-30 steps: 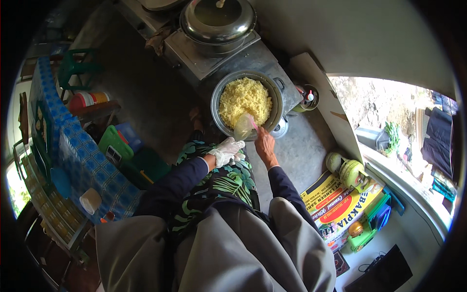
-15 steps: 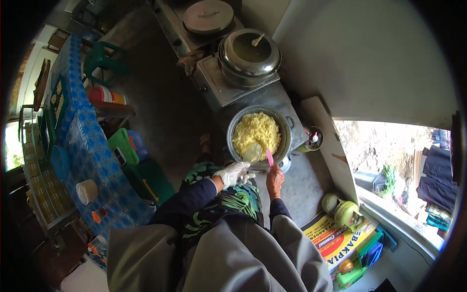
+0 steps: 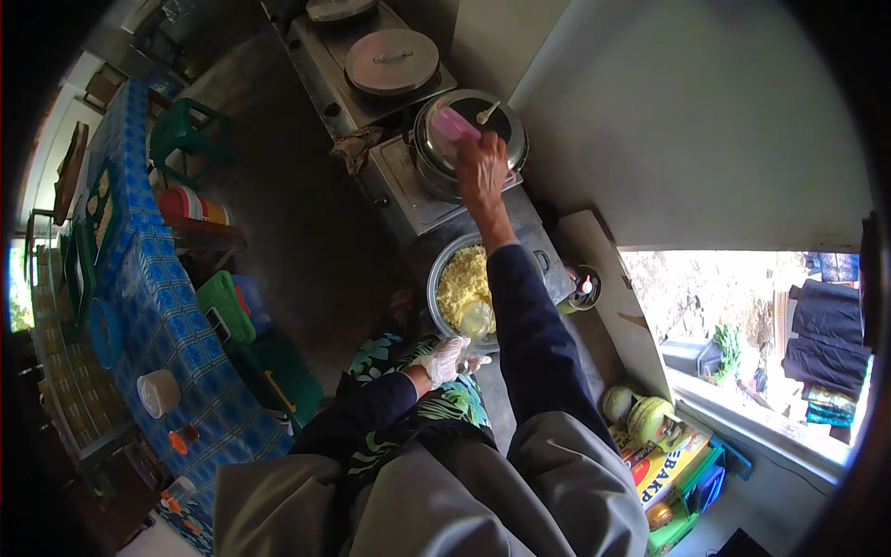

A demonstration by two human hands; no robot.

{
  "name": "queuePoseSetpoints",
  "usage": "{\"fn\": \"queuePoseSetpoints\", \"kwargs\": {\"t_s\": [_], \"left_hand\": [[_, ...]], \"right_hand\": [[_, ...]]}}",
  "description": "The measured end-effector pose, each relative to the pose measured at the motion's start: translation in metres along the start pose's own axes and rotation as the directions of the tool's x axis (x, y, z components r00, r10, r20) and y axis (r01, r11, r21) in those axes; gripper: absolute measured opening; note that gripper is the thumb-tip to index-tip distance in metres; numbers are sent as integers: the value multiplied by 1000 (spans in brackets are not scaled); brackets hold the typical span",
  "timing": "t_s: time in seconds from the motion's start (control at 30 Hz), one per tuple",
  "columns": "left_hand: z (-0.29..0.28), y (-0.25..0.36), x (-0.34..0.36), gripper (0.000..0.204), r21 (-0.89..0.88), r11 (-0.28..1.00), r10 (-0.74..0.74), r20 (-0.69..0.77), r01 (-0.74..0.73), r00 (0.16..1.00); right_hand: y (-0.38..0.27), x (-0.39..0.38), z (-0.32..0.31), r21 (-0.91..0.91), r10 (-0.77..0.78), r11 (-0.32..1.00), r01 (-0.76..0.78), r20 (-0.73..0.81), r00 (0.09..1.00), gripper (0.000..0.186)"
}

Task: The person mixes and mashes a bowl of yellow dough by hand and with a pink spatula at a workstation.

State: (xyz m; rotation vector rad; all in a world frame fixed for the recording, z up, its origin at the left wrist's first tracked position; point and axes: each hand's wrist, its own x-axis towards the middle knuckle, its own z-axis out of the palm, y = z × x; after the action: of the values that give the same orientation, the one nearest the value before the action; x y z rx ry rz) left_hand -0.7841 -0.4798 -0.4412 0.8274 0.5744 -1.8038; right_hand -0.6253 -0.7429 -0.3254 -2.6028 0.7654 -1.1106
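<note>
A grey pot [image 3: 442, 265] of fluffy yellow food [image 3: 461, 283] sits low before me. My gloved left hand [image 3: 441, 364] is at its front rim, closed around a translucent plastic item [image 3: 475, 318], apparently a bag, which lies over the food. My bare right hand [image 3: 483, 172] reaches forward, closed on a pink plastic utensil [image 3: 451, 123] above a lidded steel pot [image 3: 515, 139], whose lid has a light-coloured knob.
Steel stoves [image 3: 401, 192] and lidded pans [image 3: 390, 60] line the wall. Left are a blue-checked table [image 3: 172, 325], green stool [image 3: 186, 144] and plastic bins [image 3: 223, 306]. Right are a leaning board [image 3: 603, 288], gas cylinders [image 3: 654, 422] and a bright window opening [image 3: 696, 288].
My right hand has lifted the pink utensil from the food pot and moved it forward over the lidded pot. My left hand stays low by the food pot. The view has shifted.
</note>
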Motion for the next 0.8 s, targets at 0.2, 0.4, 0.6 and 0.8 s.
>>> {"fn": "queuePoseSetpoints", "kwargs": {"t_s": [0.2,0.4,0.6,0.8], "left_hand": [[-16,13,3,24,-177,975,-130,37,135,991],[-20,17,33,28,-4,956,-287,183,293,940],[-32,3,64,28,61,848,-526,-10,526,850],[-10,-28,89,27,-189,922,-344,-1,338,939]], "right_hand": [[-9,-14,-23,-242,6,970,7,53,999,37],[3,-262,-127,-249,579,796,-552,579,574,42],[-36,-339,-132,-79,697,-114,-990,704,-136,75],[-32,-337,-172,-295,696,540,-788,683,222,68]]}}
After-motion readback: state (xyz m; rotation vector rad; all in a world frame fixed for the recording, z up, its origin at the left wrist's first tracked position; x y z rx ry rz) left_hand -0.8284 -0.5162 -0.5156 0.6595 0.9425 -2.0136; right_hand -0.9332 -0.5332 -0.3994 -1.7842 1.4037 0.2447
